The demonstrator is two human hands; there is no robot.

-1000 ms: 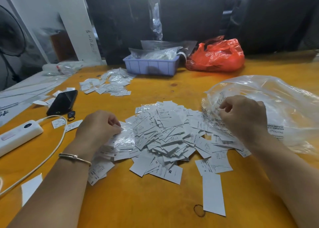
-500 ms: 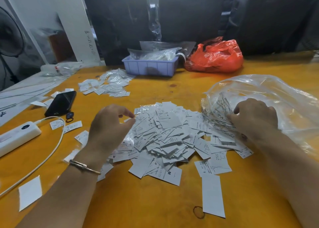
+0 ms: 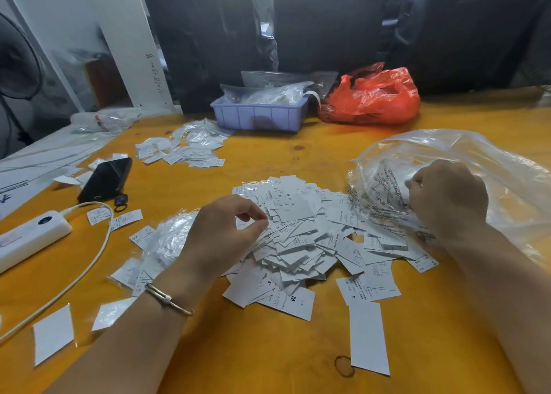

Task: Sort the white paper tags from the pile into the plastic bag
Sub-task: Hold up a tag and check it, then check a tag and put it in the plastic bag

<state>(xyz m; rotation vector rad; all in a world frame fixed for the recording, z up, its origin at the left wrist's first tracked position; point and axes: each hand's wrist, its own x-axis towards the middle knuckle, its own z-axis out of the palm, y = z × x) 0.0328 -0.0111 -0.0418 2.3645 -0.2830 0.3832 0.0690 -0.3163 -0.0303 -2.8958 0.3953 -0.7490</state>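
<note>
Fingers of left hand [image 3: 226, 232] pinch over pile [image 3: 298, 232], grip unclear; right hand [image 3: 447, 196] clutches bag [image 3: 447, 155] mouth beside pile. Tags: light, thin, slippery; pinch edges.

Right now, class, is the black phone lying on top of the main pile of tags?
No, the black phone lies apart on the orange table, left of the pile of tags.

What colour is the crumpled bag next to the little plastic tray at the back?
Bright red-orange bag, seen clearly in the head view, beside the lavender tray.
</note>
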